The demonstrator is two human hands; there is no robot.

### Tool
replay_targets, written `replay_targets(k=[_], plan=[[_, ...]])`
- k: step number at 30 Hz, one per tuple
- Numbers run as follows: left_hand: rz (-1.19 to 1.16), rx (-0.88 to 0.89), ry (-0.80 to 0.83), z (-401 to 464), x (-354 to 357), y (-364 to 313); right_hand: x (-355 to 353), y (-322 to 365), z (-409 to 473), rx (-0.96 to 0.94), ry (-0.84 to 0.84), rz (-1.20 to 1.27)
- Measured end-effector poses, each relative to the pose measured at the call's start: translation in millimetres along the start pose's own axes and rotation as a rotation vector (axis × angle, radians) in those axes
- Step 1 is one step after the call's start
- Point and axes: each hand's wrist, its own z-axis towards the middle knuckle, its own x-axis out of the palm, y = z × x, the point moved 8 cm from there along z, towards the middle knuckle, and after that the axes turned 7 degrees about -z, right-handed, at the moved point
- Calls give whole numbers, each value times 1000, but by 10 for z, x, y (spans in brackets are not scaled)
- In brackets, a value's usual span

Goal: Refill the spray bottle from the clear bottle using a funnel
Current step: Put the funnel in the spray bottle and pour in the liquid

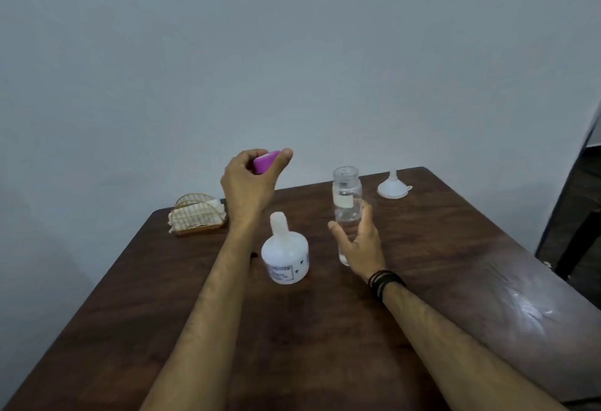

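The left hand (250, 179) is raised above the bench (455, 264), fingers curled round a pink cap (265, 163). The right hand (359, 241) is spread wide, fingers relaxed, just in front of the clear bottle (346, 202); whether it touches the glass cannot be told.

The clear bottle stands upright with its mouth uncovered, so the pink cap probably belongs to it. It looks mostly full of colourless liquid, though the exact level is hard to read. Left of it and nearer the person stands a squat white bottle (285, 256) with a narrow neck and a printed label, likely the spray bottle with its head off; its walls are cloudy and its contents cannot be seen. The white funnel (393, 186) rests mouth-down on the bench behind and to the right of the clear bottle, well apart from the white bottle.

The step in hand seems to be setting the cap aside. It should go down left of the clear bottle, away from the pouring path. Next, seat the funnel squarely in the white bottle's neck before lifting the clear bottle.

A wicker napkin holder (198, 218) sits far left of the clear bottle.
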Motion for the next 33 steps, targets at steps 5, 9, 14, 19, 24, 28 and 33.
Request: replay_targets(k=[5,9,14,19,24,28,33], plan=[[130,-148,-56,-312,-655,837,5,32,-16,-10,-22,6],[379,-223,22,-624,-806,1403,24,22,-29,12,-18,-4],[567,-229,117,-812,-726,1655,18,32,-39,33,-21,-3],[742,-178,126,-897,-699,1689,1,39,-55,43,-21,-3],[485,36,35,-898,-591,1386,4,71,-53,37,-16,-17],[214,9,-2,-794,-321,1209,-5,75,-53,42,-14,-23],[261,-82,181,-772,185,1318,-29,74,-35,50,-9,-37]])
